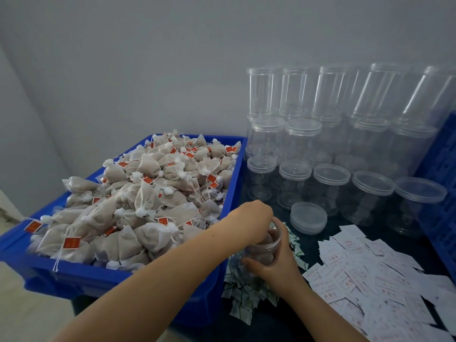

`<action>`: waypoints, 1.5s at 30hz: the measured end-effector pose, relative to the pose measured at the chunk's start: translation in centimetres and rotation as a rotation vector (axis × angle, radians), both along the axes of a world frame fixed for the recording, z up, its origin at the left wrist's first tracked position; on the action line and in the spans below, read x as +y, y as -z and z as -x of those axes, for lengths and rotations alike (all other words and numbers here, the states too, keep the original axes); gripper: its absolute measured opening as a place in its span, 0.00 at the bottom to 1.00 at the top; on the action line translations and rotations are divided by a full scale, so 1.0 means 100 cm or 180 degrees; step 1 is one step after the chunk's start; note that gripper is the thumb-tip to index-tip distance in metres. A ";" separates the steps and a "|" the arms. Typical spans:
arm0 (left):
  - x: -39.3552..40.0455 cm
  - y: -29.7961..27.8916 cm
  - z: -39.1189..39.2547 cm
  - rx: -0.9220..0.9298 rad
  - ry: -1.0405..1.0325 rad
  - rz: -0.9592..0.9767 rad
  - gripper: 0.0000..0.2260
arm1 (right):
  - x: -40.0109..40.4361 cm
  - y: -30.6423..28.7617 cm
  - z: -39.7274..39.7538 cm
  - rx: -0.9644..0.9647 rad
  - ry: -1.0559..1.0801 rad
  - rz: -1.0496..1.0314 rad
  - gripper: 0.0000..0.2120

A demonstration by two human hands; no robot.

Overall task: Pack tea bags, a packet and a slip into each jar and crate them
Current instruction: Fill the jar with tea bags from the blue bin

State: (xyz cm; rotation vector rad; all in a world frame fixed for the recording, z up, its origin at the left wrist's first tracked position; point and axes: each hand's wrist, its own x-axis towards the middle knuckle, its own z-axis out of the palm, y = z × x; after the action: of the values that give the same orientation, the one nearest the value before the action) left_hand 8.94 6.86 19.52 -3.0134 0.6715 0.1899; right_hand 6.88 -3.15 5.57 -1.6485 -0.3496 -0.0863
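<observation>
Your right hand grips the open jar; your left hand pushes fingers into it, grip hidden. Loose lid, packets and slips crowd the surface.

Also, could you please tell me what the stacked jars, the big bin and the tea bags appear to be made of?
The jars look like clear, glossy plastic: you see straight through them. The bin seems to be rigid blue moulded plastic with a smooth sheen. The tea bags appear to be thin, matte white mesh or non-woven fabric, since brownish contents show through.
</observation>
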 end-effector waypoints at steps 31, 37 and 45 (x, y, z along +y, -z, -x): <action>0.042 -0.024 0.023 -0.0667 -0.0013 0.0749 0.07 | 0.001 0.001 0.002 -0.0067 0.0173 0.0073 0.46; 0.098 -0.033 0.031 -0.0252 -0.0542 0.0270 0.09 | 0.000 0.003 0.002 -0.0087 0.0171 0.0045 0.46; 0.112 -0.018 0.034 0.0304 -0.0485 0.0022 0.13 | 0.001 -0.001 0.003 -0.0202 0.0172 0.0018 0.45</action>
State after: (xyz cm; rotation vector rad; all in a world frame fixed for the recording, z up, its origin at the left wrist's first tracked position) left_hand 5.58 18.03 21.36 -3.0790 0.4490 0.3403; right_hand 6.60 -3.03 5.69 -1.6635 -0.3537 -0.1785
